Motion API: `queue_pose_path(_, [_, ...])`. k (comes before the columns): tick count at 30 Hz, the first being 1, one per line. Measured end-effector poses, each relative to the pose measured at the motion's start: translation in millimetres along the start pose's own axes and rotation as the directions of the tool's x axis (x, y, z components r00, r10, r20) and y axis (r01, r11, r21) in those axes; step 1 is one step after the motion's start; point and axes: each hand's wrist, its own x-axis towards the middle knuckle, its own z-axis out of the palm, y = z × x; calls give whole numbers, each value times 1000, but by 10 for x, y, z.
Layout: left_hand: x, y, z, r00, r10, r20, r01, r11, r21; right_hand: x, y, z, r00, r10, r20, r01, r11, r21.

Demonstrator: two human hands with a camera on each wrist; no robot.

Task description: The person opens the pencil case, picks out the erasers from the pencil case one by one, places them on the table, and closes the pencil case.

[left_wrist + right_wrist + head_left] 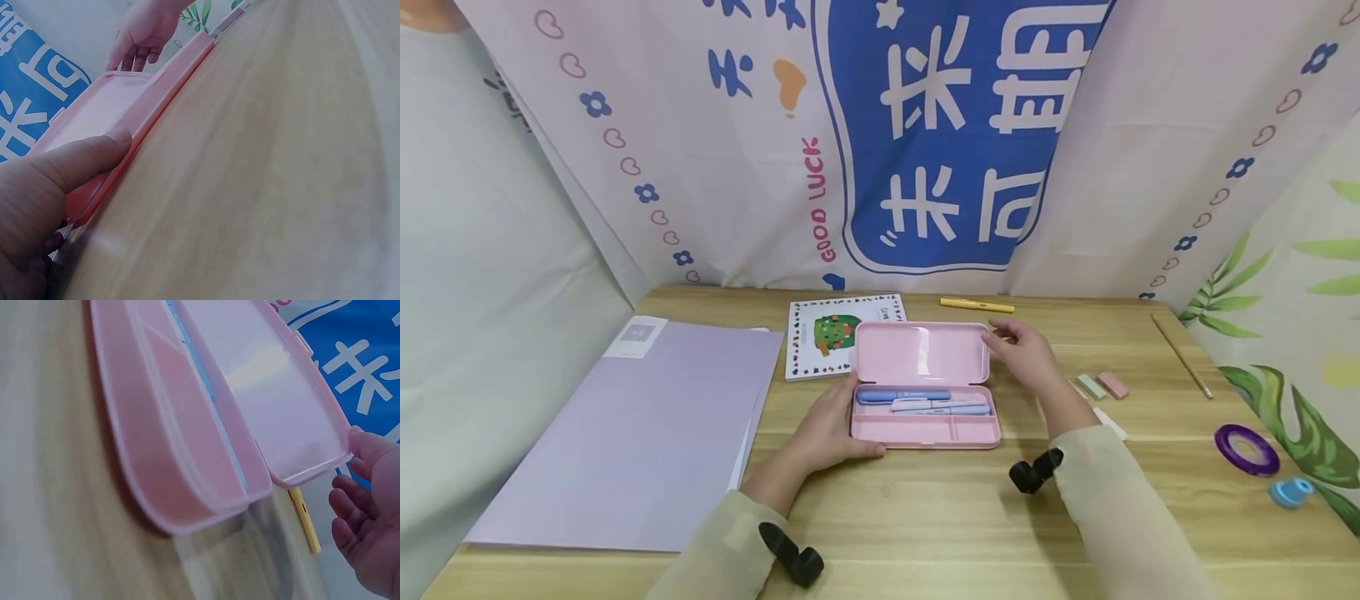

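A pink pencil case (904, 430) stands open on the table, its lid (891, 354) raised at the back. Several blue and pale pens (906, 396) lie in its rear compartment; the front compartments hold nothing visible. My left hand (829, 427) grips the case's left end, its thumb (94, 159) along the front wall. At the lid's right edge, my right hand (1026, 354) pinches the corner between thumb and index finger, and its other fingers (353, 509) hang loosely curled.
Left lies a large lilac folder (632, 442). A notebook (805, 333) and yellow pen (977, 305) lie behind the case. To the right are erasers (1112, 385), a pencil (1183, 358), purple tape roll (1227, 451) and blue cone-shaped object (1291, 492).
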Motion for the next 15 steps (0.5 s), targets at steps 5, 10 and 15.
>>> queue_pose_path(5, [5, 21, 21, 1000, 8, -6, -8, 1000, -6, 30, -59, 27, 1000, 20, 2, -20, 1000, 8])
queue_pose_path(10, [10, 24, 15, 1000, 15, -18, -15, 1000, -21, -93, -84, 5, 999, -6, -35, 7, 999, 41])
queue_pose_path(15, [16, 6, -8, 999, 29, -23, -30, 998, -46, -286, -51, -21, 994, -90, -68, 96, 990, 99])
